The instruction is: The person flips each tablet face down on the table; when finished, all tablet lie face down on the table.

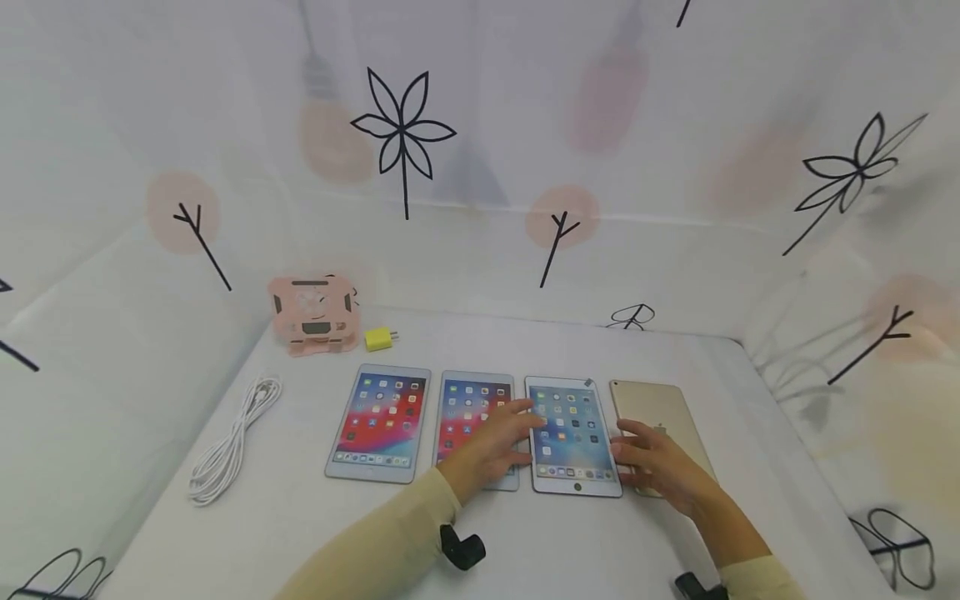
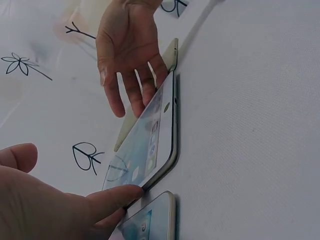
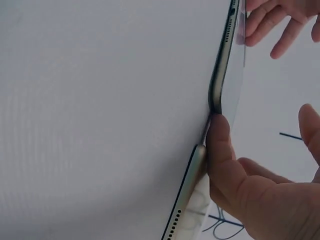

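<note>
A white-framed tablet point(image 1: 573, 446), its screen lit blue with app icons, lies face up between the two hands. My left hand point(image 1: 491, 446) reaches over a second tablet point(image 1: 457, 408) with a red and blue screen, its fingers at the blue-screened tablet's left edge. On the other side, my right hand point(image 1: 660, 467) has fingertips at that tablet's right edge, overlapping a gold tablet point(image 1: 660, 400) lying face down. In the right wrist view, a fingertip of the right hand point(image 3: 250, 195) meets the tablet's corner. Fingers of both hands are loosely extended.
Another red and blue screened tablet point(image 1: 382, 417) lies left of the hands. A coiled white cable point(image 1: 232, 442) is at the table's left side. At the back left are a pink tablet case point(image 1: 315, 312) and a yellow charger plug point(image 1: 378, 338). Patterned cloth point(image 1: 480, 258) hangs behind.
</note>
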{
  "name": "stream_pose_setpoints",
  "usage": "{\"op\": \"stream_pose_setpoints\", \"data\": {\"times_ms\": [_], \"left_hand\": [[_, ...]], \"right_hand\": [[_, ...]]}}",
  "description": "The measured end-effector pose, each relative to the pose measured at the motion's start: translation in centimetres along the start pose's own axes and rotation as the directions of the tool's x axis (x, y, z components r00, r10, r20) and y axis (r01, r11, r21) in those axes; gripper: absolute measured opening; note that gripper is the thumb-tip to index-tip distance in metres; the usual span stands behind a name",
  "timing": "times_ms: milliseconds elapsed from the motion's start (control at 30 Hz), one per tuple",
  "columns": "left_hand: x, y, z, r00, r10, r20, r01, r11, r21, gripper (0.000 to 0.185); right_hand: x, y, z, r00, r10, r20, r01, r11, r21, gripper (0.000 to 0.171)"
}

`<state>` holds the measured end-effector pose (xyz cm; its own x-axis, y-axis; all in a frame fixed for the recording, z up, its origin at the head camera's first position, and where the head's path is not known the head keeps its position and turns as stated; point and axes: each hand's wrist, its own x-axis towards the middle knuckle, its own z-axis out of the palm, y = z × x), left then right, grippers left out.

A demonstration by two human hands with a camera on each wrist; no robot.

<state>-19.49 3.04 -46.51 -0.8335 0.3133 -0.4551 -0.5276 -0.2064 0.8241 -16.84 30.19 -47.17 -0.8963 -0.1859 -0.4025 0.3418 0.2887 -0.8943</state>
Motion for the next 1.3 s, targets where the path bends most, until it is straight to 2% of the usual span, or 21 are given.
{"op": "stream_pose_setpoints", "data": {"times_ms": [133,267,467,600,667,867,1033,1167,1300], "left_hand": [[-0.1,0.2,0.1,1.0,-0.007,-0.003,0.007,0.999,-0.042,0.067],[-0.1,0.3,0.2,1.0,-0.003,0.022,0.004,0.998,-0.063,0.067],[0.1,0.4,0.7,0.997,0.007,0.072,-0.003,0.998,-0.055,0.067],[0.2,0.5,0.9,0.994,0.012,0.107,-0.01,1.0,-0.017,0.068],[0.2,0.6,1.0,0.992,0.013,0.125,-0.014,1.0,0.008,0.068],[0.0,1.0,1.3,0.989,0.009,0.146,-0.022,0.996,0.084,0.071],[-0.5,1.3,1.8,0.988,0.024,0.156,-0.042,0.993,0.113,0.075],[-0.9,1.3,2.6,0.988,0.041,0.147,-0.056,0.994,0.098,0.083],[-1.1,1.4,3.0,0.99,0.075,0.122,-0.081,0.996,0.047,0.083]], "right_hand": [[0.0,0.2,-0.2,1.0,-0.017,-0.003,0.017,0.994,0.105,0.075],[0.0,0.1,0.1,0.993,-0.093,0.076,0.071,0.965,0.254,0.068],[-0.3,-1.1,1.6,0.944,-0.225,0.239,0.125,0.92,0.372,0.067],[-0.5,-1.7,2.5,0.92,-0.28,0.274,0.147,0.895,0.421,0.069],[-0.6,-1.9,2.9,0.918,-0.287,0.273,0.148,0.888,0.435,0.069],[-0.9,-2.6,3.8,0.925,-0.296,0.238,0.176,0.889,0.423,0.069],[-1.7,-3.3,4.7,0.928,-0.294,0.228,0.201,0.912,0.357,0.068],[-2.5,-4.1,5.9,0.92,-0.305,0.245,0.262,0.945,0.193,0.064],[-3.0,-4.9,6.8,0.909,-0.342,0.238,0.345,0.938,0.029,0.056]]}}
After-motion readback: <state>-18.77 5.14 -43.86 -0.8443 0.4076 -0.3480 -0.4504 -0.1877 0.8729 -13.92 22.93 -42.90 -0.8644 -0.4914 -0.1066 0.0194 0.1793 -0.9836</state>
